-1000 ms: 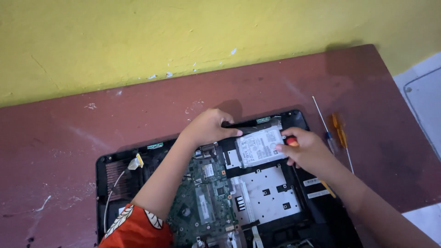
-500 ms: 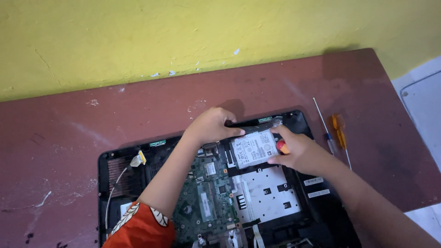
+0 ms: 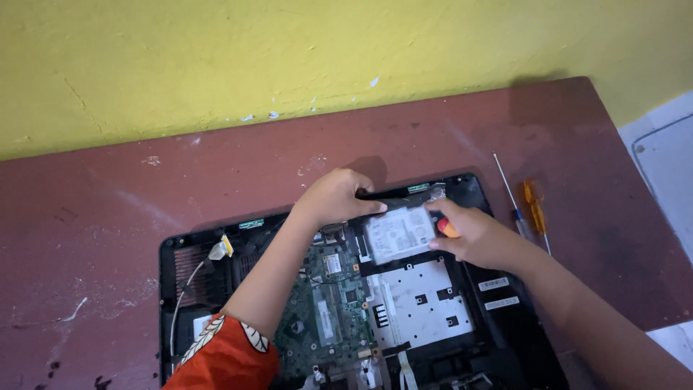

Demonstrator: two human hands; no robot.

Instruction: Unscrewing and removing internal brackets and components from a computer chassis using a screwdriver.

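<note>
An opened black laptop base [image 3: 180,253] lies on a reddish-brown table, its green circuit board [image 3: 328,303] and a silver metal plate [image 3: 422,300] exposed. My left hand [image 3: 336,196] rests on the top edge of a silver hard drive [image 3: 399,232] at the laptop's far side. My right hand [image 3: 469,232] touches the drive's right edge while gripping a tool with a red-orange handle [image 3: 447,228]. The drive looks slightly tilted in its bay.
Two screwdrivers lie on the table right of the laptop: a thin one [image 3: 509,195] and one with an orange handle [image 3: 535,209]. A yellow wall [image 3: 289,58] runs behind the table. A white cable [image 3: 184,296] crosses the laptop's left side. A white surface [image 3: 664,166] sits at far right.
Both hands have stayed on the hard drive; my right hand has shifted slightly left against its right edge. The view has moved a little.
</note>
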